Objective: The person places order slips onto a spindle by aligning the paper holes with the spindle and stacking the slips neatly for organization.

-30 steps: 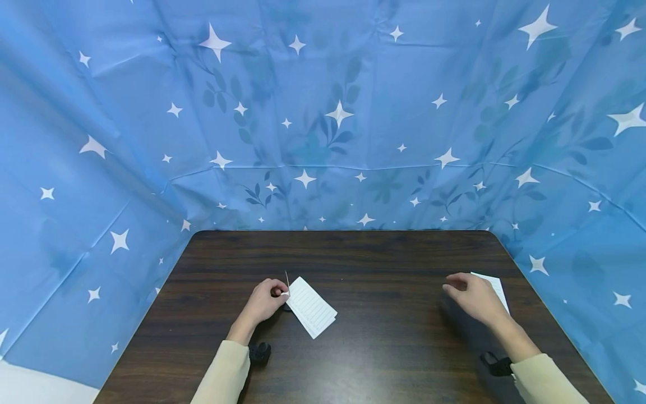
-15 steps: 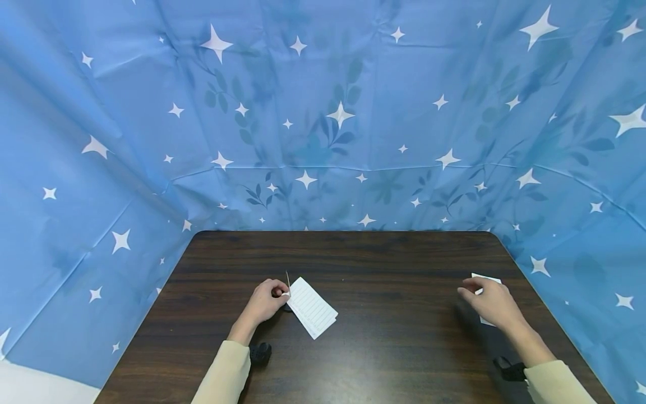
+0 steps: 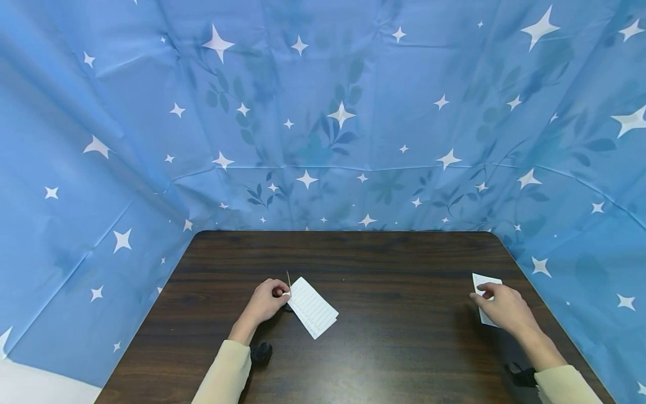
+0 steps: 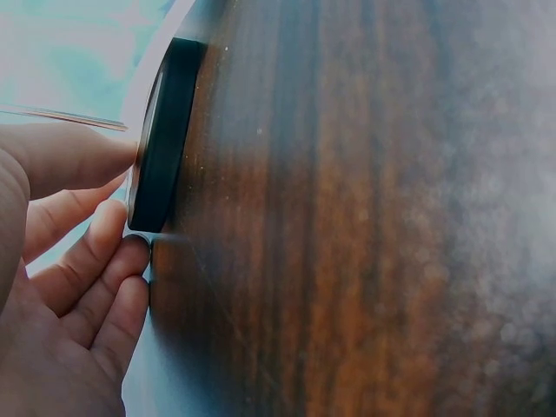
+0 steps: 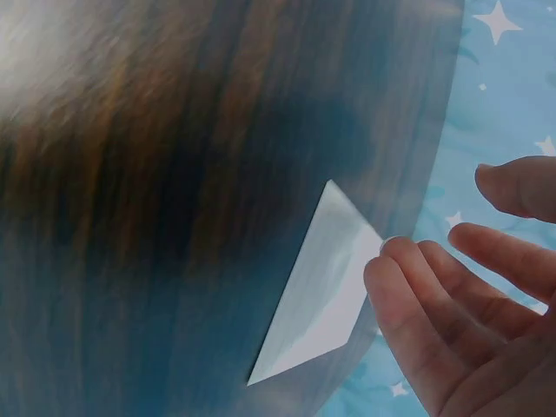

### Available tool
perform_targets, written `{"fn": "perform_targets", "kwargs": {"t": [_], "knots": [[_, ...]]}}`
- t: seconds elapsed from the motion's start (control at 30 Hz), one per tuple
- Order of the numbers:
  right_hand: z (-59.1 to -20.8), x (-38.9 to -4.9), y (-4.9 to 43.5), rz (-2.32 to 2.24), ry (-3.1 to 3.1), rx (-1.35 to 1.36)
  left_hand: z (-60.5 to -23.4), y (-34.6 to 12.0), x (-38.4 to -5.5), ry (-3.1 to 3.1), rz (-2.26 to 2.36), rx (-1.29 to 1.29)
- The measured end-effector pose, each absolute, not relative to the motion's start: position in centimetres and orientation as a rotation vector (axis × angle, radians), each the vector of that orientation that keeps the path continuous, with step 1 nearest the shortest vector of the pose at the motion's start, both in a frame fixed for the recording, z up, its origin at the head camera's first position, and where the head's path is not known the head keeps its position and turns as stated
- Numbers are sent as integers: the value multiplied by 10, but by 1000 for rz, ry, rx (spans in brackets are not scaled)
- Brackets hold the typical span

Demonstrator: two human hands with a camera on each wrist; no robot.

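At the left of the table in the head view stands a bill spike (image 3: 289,282) with a thin metal pin and a round black base (image 4: 167,139). White lined paper slips (image 3: 314,310) lie over its base, fanned out to the right. My left hand (image 3: 265,299) holds the spike low down, thumb over the base's edge and fingers curled beside it. At the far right, my right hand (image 3: 506,308) hovers over another white paper slip (image 5: 317,295), partly hiding it in the head view. Its thumb stands apart from the fingers, which are loosely bent, with nothing gripped.
The dark wood table (image 3: 393,336) has rounded far corners. A blue star-patterned cloth (image 3: 373,140) hangs behind it and along both sides. Black wrist straps with cameras sit on both arms, close over the tabletop.
My right hand has moved right and slightly down, over the paper slip, uncovering its left edge. My left hand, the spike and its slips have stayed in place.
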State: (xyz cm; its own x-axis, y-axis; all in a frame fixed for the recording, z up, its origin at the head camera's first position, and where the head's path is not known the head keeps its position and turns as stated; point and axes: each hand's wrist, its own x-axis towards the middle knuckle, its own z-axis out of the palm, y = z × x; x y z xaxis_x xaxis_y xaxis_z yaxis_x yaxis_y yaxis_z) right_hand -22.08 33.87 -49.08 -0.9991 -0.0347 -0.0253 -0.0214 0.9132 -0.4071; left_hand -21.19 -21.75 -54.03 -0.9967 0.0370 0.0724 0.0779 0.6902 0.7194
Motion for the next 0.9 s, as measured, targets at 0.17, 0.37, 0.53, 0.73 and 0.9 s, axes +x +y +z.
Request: {"fn": "perform_targets", "kwargs": {"t": [0.17, 0.37, 0.53, 0.73, 0.9], "knots": [[-492, -223, 346, -630, 2994, 15, -539, -217, -212, -2839, -1212, -98], [-496, -222, 352, -623, 2981, 56, -537, -218, -211, -2832, -1220, -102], [-498, -222, 358, -600, 2973, 107, -538, -218, -211, -2835, -1219, -101], [-501, -220, 366, -575, 2935, 131, -540, -218, -211, -2844, -1214, -104], [-504, -220, 372, -563, 2922, 146, -540, -217, -211, -2846, -1215, -98]]}}
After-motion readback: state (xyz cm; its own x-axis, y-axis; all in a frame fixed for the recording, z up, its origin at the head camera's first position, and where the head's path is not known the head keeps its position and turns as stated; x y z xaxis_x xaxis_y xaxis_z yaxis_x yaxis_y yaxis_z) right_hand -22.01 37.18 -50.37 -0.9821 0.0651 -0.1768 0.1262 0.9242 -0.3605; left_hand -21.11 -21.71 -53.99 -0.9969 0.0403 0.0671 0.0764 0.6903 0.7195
